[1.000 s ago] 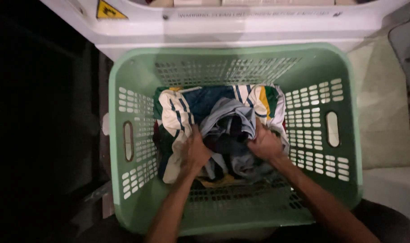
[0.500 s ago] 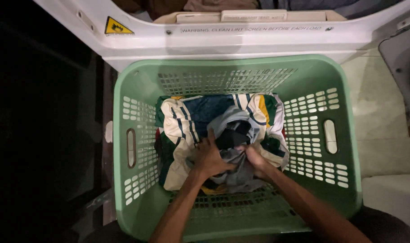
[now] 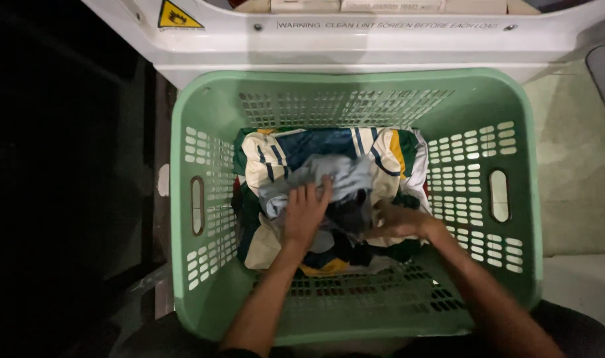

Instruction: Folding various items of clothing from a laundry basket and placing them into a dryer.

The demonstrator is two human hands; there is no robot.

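A light green plastic laundry basket (image 3: 355, 83) sits below me, holding a heap of clothes. On top lies a grey-blue garment (image 3: 336, 174) over a cream, green, yellow and navy striped garment (image 3: 390, 149). My left hand (image 3: 304, 213) rests flat on the grey-blue garment with fingers spread. My right hand (image 3: 397, 224) is dug into the dark clothes at the middle of the heap, fingers curled around the fabric. Both forearms reach in from the basket's near edge.
A white appliance front (image 3: 355, 36) with a yellow warning sticker (image 3: 178, 16) stands just beyond the basket. Pale floor (image 3: 574, 152) lies to the right. The area left of the basket is dark.
Both hands have shifted within the heap: the left slid up onto the grey-blue garment, the right moved lower and right into the dark clothes. The view moved closer to the basket.
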